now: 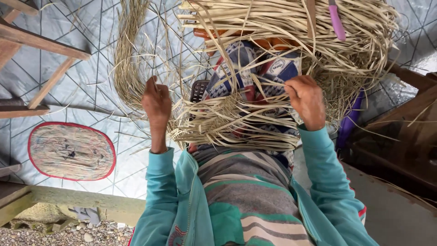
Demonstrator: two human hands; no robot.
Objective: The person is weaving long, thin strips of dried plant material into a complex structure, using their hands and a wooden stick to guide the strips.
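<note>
clearly the dry straw strips [236, 120] lay tangled across the lap, light, springy, brittle; the left hand [156, 101] and right hand [306, 99] each seemed closed on strands, best gripped in bunches.

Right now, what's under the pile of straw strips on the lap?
Under the straw strips: a patterned blue, white and red cloth and some orange near the top. The rest is covered.

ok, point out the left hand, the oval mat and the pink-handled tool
left hand [156, 101], head view, back of the fist gripping straw strips.
oval mat [71, 151], head view, middle of its woven face, red-edged.
pink-handled tool [337, 20], head view, mid-handle, stuck in the straw.
</note>
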